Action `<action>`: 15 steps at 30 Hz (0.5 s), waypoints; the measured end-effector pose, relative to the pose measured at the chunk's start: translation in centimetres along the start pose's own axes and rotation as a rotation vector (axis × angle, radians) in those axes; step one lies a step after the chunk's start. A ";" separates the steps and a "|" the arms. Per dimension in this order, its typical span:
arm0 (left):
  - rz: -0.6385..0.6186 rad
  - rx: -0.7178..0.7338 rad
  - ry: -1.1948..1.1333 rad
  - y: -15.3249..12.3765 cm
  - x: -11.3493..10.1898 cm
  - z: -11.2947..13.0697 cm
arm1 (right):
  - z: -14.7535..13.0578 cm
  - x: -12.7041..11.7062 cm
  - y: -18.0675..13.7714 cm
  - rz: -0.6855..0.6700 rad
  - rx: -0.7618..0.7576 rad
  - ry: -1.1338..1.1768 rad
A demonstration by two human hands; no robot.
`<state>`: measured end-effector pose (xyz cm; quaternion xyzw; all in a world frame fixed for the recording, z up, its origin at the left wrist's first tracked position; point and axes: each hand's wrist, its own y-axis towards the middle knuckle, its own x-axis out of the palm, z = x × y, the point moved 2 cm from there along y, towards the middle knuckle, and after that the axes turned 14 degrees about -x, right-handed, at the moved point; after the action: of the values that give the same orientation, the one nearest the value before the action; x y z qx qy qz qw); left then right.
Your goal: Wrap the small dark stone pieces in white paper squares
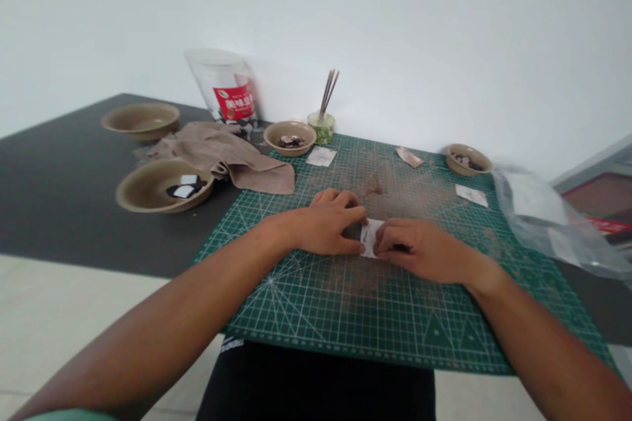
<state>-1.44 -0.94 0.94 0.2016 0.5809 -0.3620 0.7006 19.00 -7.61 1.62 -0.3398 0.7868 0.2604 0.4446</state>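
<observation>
Both hands pinch one small paper packet (370,237) on the green cutting mat (345,316). Left hand (328,222) grips its left end, right hand (424,251) the other.

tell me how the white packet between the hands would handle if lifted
Probably light and floppy: the white packet looks thin, held between left hand and right hand. Flat on the cutting mat, it seems unlikely to roll.

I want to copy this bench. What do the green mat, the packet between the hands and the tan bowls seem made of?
Green mat: probably rubbery vinyl, matt; printed white grid, lies flat.
Small white packet, pinched by the left hand and right hand: thin creased paper or fabric, unclear which.
Tan bowls: matt, even colour, perhaps moulded fibre or plastic.
</observation>
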 end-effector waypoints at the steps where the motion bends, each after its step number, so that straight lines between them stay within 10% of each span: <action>1: 0.002 -0.003 0.003 0.0 0.0 0.0 | 0.1 0.0 0.2 0.049 0.017 -0.047; 9: -0.001 -0.001 -0.007 0.0 0.1 -0.1 | -0.3 -0.3 0.4 -0.097 -0.026 0.035; 15: 0.002 -0.027 -0.004 0.0 0.0 0.0 | 0.6 -0.6 0.6 0.086 0.136 -0.186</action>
<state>-1.44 -0.94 0.94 0.1918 0.5844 -0.3539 0.7046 19.08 -6.65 1.96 -0.2494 0.7718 0.2556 0.5261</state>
